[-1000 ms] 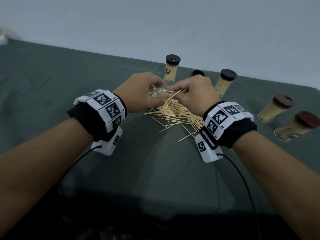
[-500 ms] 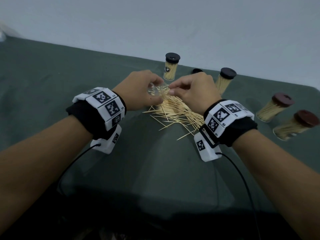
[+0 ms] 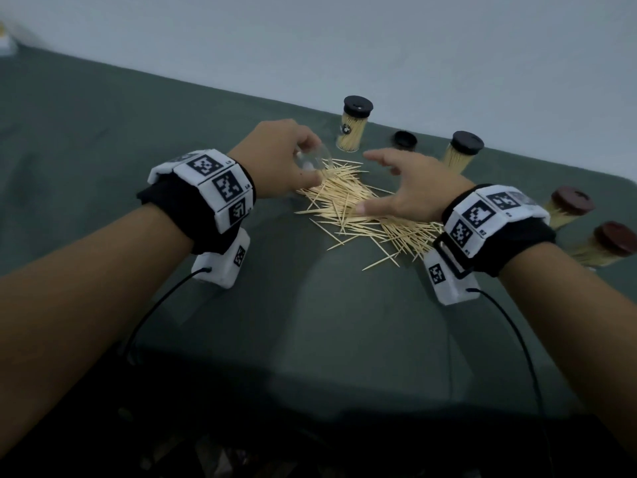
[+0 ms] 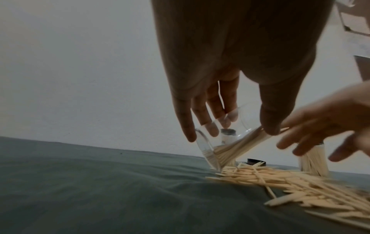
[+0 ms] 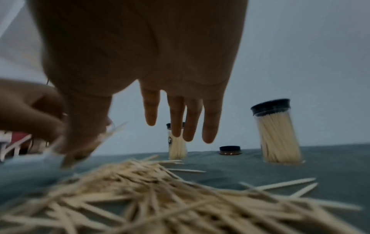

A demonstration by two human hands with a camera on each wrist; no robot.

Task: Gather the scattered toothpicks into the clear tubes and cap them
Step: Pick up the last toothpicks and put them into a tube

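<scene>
Four capped tubes stand filled at frame's right and top; a loose cap (image 3: 405, 139) waits. Most toothpicks (image 3: 358, 215) lie piled at centre. Left hand (image 3: 282, 157) grips the tilted tube (image 3: 315, 160), partly filled; right hand (image 3: 410, 188), pinching sticks earlier, now spreads empty above the pile.

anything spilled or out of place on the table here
Yes. A pile of loose toothpicks lies scattered on the green cloth. One black cap sits alone beside the capped tubes, and the left hand holds a tilted, uncapped clear tube, only partly filled.
</scene>
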